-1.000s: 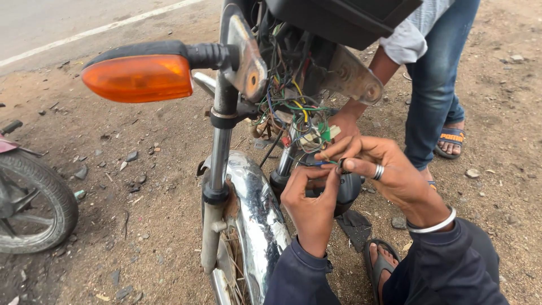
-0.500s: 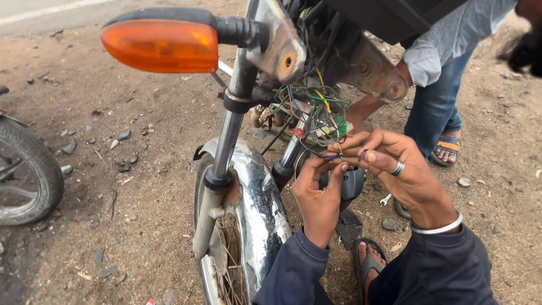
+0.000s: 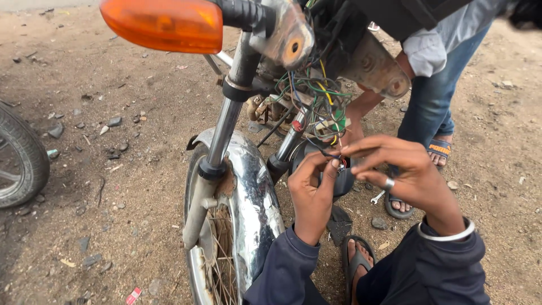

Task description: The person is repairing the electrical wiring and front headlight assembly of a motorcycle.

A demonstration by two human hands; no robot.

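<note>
Head cam looks down at the front of a motorcycle parked on bare dirt w/ scattered stones. Left hand is raised in front of the fork, thumb and fingertips pinched on the end of a thin dark wire that drops from the wiring bundle, a tangle of green, yellow, blue and black leads hanging under the headlight area. Right hand, ring on one finger and a white bangle at the wrist, comes in from the right; its fingertips meet the left's at the same wire end, where a small red-tipped bit shows, so both hands are closed on the wire, just in front of a dark round part by the right fork leg. Exact finger contact is too small to make out. Chrome mudguard and spoked front wheel sit just left of the hands; orange indicator lamp sticks out top left. A 2nd person in jeans and sandals stands behind the bike, one hand near the wiring. Another tyre at the left edge. Small spanner lies on the dirt near the right hand.
</note>
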